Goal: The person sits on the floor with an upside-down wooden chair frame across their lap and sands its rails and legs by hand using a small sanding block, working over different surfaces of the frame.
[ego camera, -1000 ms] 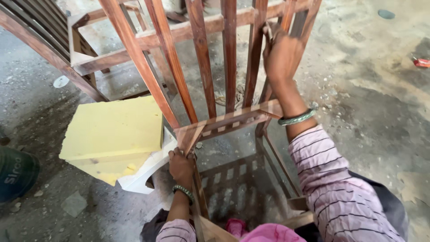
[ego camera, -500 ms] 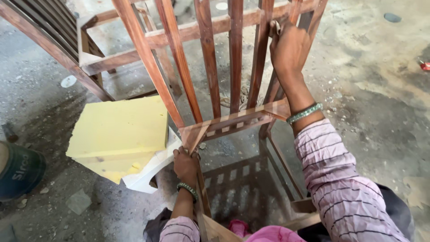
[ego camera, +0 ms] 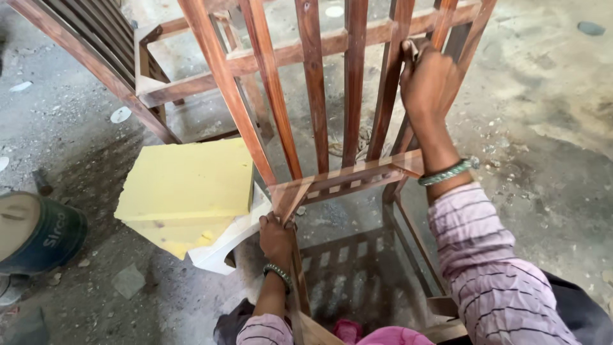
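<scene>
A reddish-brown wooden chair frame (ego camera: 319, 115) with vertical back slats stands in front of me on the concrete floor. My left hand (ego camera: 276, 237) grips the frame's near left corner post, just below the seat rail (ego camera: 348, 176). My right hand (ego camera: 426, 82) is closed around an upright slat at the right side of the back, high up near the top rail. Both wrists wear green bangles, and a striped pink sleeve covers my right arm.
Yellow foam slabs (ego camera: 185, 185) lie stacked on white pieces to the left of the frame. A dark green tin (ego camera: 38, 233) sits at the far left. A second wooden chair frame (ego camera: 128, 76) stands at the upper left. The floor is dusty and scattered with debris.
The view has shifted slightly, so the foam and tin sit further right in view. Both hands keep their grips on the frame.
</scene>
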`<state>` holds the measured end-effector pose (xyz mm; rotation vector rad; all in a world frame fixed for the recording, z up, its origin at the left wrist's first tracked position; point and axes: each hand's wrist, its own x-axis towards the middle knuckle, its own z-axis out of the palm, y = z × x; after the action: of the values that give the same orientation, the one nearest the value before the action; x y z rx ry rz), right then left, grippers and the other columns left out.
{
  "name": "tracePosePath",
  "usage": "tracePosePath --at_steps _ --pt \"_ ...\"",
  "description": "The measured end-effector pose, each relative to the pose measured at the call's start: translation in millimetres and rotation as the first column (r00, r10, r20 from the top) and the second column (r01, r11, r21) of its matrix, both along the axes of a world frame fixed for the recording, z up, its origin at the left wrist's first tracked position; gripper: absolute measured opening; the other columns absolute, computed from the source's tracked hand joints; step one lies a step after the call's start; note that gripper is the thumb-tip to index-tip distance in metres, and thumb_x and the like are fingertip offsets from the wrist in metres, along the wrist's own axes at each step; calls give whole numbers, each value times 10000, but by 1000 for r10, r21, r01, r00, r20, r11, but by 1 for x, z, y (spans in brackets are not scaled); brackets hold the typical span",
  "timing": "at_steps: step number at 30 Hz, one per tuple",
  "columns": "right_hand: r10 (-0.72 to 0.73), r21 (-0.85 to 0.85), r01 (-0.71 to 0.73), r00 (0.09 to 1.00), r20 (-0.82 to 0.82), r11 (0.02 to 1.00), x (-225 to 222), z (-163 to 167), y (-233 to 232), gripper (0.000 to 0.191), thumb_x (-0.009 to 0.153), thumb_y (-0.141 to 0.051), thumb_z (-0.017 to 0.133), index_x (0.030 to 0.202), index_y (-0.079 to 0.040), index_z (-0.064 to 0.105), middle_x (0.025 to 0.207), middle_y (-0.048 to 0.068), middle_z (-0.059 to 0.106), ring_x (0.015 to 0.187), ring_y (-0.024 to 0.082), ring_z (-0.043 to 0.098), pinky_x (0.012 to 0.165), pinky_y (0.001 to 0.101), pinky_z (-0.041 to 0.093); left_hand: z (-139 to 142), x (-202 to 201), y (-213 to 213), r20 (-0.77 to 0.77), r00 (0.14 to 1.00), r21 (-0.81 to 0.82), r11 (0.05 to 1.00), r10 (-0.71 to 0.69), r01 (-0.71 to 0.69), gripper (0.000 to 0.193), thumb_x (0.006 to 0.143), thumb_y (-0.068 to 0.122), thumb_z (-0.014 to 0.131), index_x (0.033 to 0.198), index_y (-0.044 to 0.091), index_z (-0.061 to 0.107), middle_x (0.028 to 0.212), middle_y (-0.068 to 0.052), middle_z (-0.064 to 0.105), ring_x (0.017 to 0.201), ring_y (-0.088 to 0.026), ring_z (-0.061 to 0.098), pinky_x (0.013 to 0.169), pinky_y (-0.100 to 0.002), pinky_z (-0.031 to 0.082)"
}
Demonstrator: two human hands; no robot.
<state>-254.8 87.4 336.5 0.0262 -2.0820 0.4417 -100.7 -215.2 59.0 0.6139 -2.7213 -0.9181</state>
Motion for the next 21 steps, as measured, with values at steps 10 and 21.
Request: tracePosePath --at_steps 10,21 --pt "123 -107 -116 991 60 987 19 -27 -6 117 989 -64 715 1076 -44 791 742 249 687 606 375 687 579 482 527 -12 0 -5 -69 997 4 999 -41 41 507 760 269 796 1164 26 609 1152 -169 593 1051 -407 628 869 -501 528" --pt "42 -7 -42 999 4 999 1 -39 4 361 821 66 690 1124 -97 798 816 206 742 615 286 721 620 431 568 -9 2 -2 -24 999 42 999 -29 30 489 826 325 781 1181 40 602 1169 -165 582 1014 -408 641 858 -504 532"
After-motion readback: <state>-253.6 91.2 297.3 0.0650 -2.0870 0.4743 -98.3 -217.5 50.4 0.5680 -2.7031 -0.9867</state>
